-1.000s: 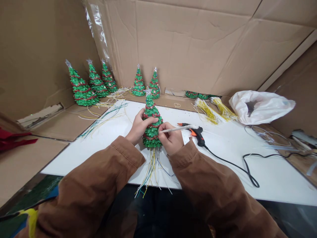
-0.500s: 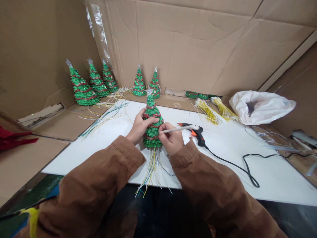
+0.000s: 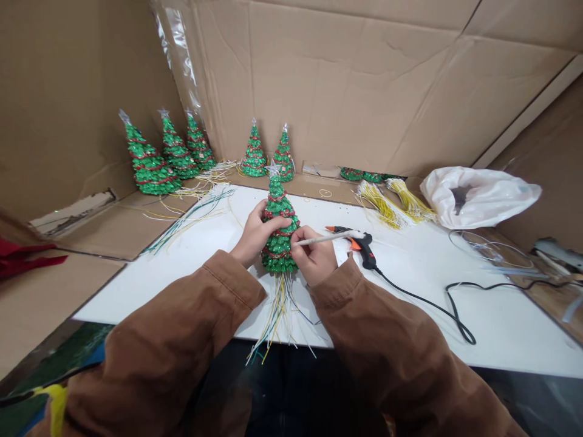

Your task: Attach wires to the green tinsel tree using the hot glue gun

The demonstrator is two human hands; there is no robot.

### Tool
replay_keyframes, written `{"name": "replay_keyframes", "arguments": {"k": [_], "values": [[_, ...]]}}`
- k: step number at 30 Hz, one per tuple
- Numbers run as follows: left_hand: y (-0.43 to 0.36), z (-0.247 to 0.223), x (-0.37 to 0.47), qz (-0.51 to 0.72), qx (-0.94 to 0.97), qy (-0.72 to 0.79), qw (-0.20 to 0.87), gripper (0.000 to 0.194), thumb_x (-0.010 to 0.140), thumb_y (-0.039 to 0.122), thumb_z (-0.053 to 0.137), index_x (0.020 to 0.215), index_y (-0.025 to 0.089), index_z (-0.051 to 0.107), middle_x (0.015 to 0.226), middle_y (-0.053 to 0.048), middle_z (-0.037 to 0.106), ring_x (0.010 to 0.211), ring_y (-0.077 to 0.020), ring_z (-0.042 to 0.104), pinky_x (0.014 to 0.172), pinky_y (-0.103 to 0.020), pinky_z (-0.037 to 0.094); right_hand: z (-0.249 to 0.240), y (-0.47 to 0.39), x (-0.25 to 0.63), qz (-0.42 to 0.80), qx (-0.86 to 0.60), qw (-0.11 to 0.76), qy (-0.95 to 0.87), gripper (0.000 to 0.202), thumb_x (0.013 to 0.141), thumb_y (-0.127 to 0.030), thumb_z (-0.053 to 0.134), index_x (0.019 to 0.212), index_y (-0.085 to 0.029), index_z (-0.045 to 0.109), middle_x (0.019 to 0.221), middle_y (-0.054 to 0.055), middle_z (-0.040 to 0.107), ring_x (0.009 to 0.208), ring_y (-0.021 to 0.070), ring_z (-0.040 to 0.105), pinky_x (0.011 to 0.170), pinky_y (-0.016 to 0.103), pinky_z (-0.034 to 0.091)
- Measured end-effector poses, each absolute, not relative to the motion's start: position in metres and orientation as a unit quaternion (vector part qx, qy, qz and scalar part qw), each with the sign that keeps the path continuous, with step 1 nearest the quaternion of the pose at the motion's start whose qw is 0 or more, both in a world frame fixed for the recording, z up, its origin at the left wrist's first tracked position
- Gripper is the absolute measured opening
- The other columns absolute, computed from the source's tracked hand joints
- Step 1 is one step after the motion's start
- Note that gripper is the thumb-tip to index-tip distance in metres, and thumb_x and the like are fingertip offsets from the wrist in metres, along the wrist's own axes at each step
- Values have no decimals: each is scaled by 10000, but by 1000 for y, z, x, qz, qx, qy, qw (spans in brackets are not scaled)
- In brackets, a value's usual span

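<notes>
A small green tree (image 3: 279, 244) with red garlands and a clear star on top stands upright at the centre, with white, yellow and green wires (image 3: 279, 309) trailing from its base toward the table's front edge. My left hand (image 3: 255, 235) grips its left side, the thumb across the front. At the tree's right side is my right hand (image 3: 316, 258), its fingers pinched around a thin white stick (image 3: 330, 237). The stick points up to the right, its far end over a black and orange glue gun (image 3: 363, 246).
Similar trees (image 3: 152, 167) stand at the back left and back centre (image 3: 254, 155). Yellow and white wire bundles (image 3: 382, 203) and a white plastic bag (image 3: 483, 197) lie at the back right. A black cord (image 3: 423, 297) crosses the white board (image 3: 410, 328). Cardboard walls surround it.
The whole view has shifted very slightly. Both hands keep their grips, and the tree and stick show no clear movement of their own.
</notes>
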State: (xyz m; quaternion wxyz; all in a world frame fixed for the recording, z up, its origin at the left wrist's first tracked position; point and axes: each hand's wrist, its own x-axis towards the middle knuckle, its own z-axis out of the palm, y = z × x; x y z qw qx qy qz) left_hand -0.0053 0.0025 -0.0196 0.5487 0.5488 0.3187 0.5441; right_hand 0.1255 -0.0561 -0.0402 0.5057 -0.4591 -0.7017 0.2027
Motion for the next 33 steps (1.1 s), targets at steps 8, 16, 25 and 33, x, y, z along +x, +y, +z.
{"name": "replay_keyframes", "arguments": {"k": [8,16,25,33], "values": [[3,-20,-5,546,548,323,545,335,596,213,727,892,180,573,817,-6,624,724,-148,588,706,-280,467,-38,-56,125,198,-458,505,-704,58,733,-255,472,703,-208,491,520,-64,420,472,97,376,489,234,296],[2,-17,-5,546,545,326,547,361,591,209,731,912,175,571,811,6,616,718,-133,583,701,-266,464,-39,-54,127,197,-450,512,-705,97,751,-284,464,700,-208,495,529,-52,442,489,106,393,498,239,306],[2,-17,-5,544,550,331,540,357,580,213,731,897,180,573,809,5,620,703,-133,576,704,-271,469,-39,-55,126,198,-452,506,-707,69,740,-263,469,707,-207,493,534,-59,438,479,99,391,494,236,300],[2,-18,-6,542,553,332,539,357,582,223,730,902,183,576,806,-2,623,727,-152,588,705,-285,472,-39,-56,126,200,-450,511,-704,68,738,-267,474,704,-210,490,529,-60,435,479,100,388,495,237,301]]}}
